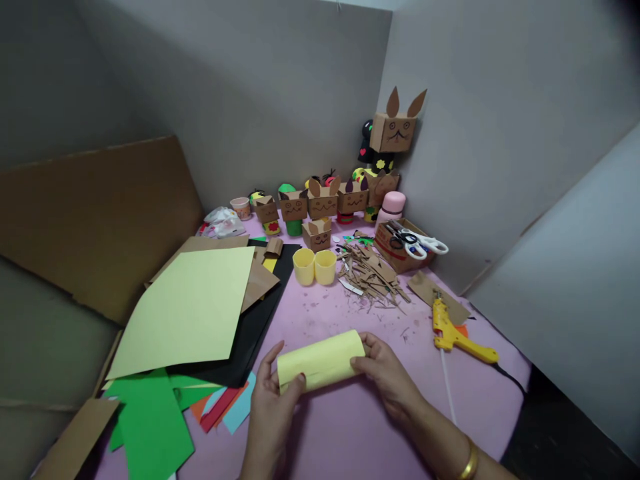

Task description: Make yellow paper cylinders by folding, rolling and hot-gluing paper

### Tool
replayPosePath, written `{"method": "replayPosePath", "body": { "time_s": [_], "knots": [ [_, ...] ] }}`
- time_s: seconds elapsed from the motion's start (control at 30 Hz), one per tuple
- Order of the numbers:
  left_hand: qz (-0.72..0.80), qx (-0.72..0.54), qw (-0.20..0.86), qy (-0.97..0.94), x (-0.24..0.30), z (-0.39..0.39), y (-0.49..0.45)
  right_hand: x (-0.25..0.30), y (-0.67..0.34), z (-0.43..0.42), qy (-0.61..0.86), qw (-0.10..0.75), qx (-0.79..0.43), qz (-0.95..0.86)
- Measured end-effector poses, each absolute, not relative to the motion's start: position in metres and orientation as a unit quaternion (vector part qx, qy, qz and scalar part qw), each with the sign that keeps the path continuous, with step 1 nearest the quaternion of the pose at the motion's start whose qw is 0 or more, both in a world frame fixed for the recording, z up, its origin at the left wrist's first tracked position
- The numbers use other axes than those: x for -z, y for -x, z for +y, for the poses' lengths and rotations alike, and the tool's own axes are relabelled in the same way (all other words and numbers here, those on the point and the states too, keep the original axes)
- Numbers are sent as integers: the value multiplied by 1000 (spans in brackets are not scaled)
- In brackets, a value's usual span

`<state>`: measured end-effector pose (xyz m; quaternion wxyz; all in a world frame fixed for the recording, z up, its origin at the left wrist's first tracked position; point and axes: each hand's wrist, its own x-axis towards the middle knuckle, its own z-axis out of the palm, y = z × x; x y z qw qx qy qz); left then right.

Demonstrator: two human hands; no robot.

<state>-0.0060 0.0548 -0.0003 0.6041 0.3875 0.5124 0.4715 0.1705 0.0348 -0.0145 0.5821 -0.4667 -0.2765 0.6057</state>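
Both of my hands hold a roll of pale yellow paper (321, 360) lying sideways just above the pink table cover (350, 427). My left hand (270, 400) grips its left end, thumb on the front. My right hand (385, 373) pinches its right end, fingers closed around the tube. A gold bangle sits on my right wrist.
A yellow glue gun (457, 333) with its cord lies at right. Sheets of yellow-green (193, 307), black and green paper (150, 427) spread at left. Two yellow cups (315, 265), brown scraps (373, 273), scissors (417, 241) on a box, and cardboard animal boxes (323, 200) stand behind.
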Motion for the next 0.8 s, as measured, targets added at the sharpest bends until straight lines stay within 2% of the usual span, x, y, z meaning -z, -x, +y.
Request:
{"method": "replayPosePath", "body": {
  "time_s": [0.2, 0.4, 0.47, 0.6, 0.8],
  "knots": [
    [528, -482, 601, -357, -2, 56, 12, 12, -179, 32, 484, 597, -582, -265],
    [589, -524, 451, -418, -3, 45, 25, 6, -185, 26, 535, 669, -469, -214],
    [586, -512, 452, -436, -5, 41, 25, 3, -182, 23, 545, 670, -447, -234],
    [564, -482, 505, -441, -13, 35, 17, -5, -168, 15, 522, 629, -512, -266],
    [541, -459, 470, -525, -30, 28, 8, -16, -148, 6, 461, 585, -602, -289]
  ]
}}
